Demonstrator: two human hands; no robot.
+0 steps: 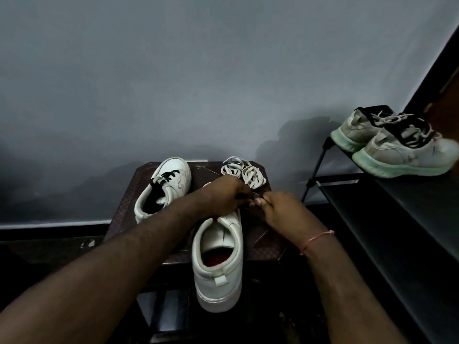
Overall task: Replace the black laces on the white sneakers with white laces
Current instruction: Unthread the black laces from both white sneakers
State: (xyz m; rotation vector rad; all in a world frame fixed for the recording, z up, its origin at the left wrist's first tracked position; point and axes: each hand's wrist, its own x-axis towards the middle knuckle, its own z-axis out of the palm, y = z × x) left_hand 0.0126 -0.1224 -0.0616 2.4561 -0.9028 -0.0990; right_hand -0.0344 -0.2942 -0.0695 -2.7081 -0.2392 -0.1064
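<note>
Two white sneakers sit on a dark stool (139,180). The far sneaker (171,180) at the left still carries black laces (167,177). The near sneaker (218,259) lies heel toward me, its front hidden under my hands. My left hand (223,194) curls over the near sneaker's lacing area, gripping a black lace there. My right hand (278,207) pinches the same black lace beside it. Two bundles of white laces (244,171) lie at the stool's far right corner, just beyond my hands.
A black shoe rack (397,219) stands at the right, with a pair of grey-white sneakers (392,142) with pale green soles on its top shelf. A grey wall rises behind the stool. The floor around is dark.
</note>
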